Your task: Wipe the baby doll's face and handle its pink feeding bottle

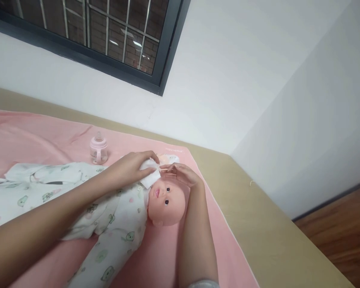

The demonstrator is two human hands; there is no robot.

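A bald baby doll (171, 206) in a white onesie with green and pink prints lies on its back, its head turned toward me. My left hand (135, 168) reaches across its chest and grips a white tissue (151, 176) between thumb and fingers, close to the doll's chin and cheek. Beyond the head, my right hand (183, 174) bends in from the right. Its fingers are stretched toward the tissue, and I see nothing held in them. Whether its fingertips touch the tissue or the doll is unclear. Behind both hands lies a partly hidden white and peach item (171, 159).
A pink baby bottle (99, 150) with handles stands upright beyond the doll's body. Under everything is a pink blanket (156, 256) on a light wooden surface (243, 200). A white wall (216, 80) and a dark-framed barred window (160, 60) rise behind.
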